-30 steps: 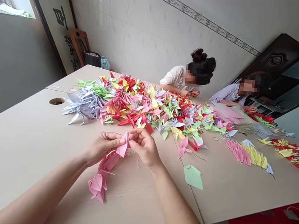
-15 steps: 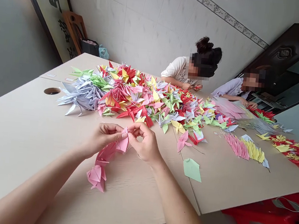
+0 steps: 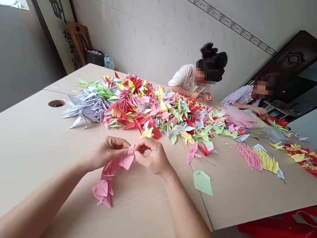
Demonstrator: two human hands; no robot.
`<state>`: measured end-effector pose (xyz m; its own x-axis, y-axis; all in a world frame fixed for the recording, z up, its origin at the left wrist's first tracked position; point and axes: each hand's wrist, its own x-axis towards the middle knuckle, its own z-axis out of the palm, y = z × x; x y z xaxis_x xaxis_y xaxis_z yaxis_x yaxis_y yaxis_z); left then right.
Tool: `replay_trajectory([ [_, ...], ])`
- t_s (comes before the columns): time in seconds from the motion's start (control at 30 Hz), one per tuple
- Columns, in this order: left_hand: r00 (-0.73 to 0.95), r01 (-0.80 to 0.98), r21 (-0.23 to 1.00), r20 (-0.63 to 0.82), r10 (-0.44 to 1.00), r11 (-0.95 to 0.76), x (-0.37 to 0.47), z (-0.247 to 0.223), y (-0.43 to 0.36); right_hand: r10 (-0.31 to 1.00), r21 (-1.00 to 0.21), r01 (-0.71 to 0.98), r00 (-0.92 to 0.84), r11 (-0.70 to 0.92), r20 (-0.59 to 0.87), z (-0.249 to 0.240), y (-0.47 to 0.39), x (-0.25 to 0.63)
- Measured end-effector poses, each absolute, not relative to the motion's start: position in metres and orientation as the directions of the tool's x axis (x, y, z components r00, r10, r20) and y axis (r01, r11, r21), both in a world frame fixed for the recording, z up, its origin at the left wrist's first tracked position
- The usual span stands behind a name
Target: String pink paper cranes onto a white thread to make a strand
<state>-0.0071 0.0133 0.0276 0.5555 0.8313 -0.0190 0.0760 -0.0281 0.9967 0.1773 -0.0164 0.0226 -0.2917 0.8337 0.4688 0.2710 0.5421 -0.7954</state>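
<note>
A curved string of pink folded papers (image 3: 109,171) hangs below my hands over the table, its lower end near the tabletop. Thumb and fingers of my left hand (image 3: 109,153) pinch the uppermost pink piece. On the other side of that piece my right hand (image 3: 152,156) is closed at its edge, thumb against forefinger; what lies between those fingertips is too small to make out. Beyond both hands spreads a large heap of coloured folded papers (image 3: 148,108). One loose pink folded paper (image 3: 192,153) lies to the right of my right hand.
A green paper sheet (image 3: 203,182) lies near the seam of the table (image 3: 70,185). Pink and yellow strung papers (image 3: 266,161) rest farther right. Two people work across the table. A round hole (image 3: 56,103) is at the left, a red stool (image 3: 290,229) at the lower right.
The view has shifted slightly. My right hand's fingers have drawn closer together at the top pink piece, which is tilted differently. My left hand keeps its pinch.
</note>
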Motion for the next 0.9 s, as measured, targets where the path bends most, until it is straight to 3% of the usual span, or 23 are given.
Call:
replay_trajectory([
  [0.37, 0.474, -0.023, 1.0, 0.004, 0.881, 0.008, 0.001, 0.021, 0.009, 0.682, -0.471, 0.55, -0.277, 0.69, 0.677, 0.017, -0.012, 0.178],
  [0.53, 0.402, -0.09, 0.995, 0.007, 0.916, 0.032, 0.008, 0.02, 0.002, 0.686, -0.481, 0.557, -0.24, 0.677, 0.687, 0.015, -0.012, 0.177],
  [0.9, 0.257, -0.122, 0.987, 0.136, 0.957, -0.108, 0.013, 0.022, -0.002, 0.648, -0.476, 0.498, -0.257, 0.725, 0.717, 0.018, -0.014, 0.179],
])
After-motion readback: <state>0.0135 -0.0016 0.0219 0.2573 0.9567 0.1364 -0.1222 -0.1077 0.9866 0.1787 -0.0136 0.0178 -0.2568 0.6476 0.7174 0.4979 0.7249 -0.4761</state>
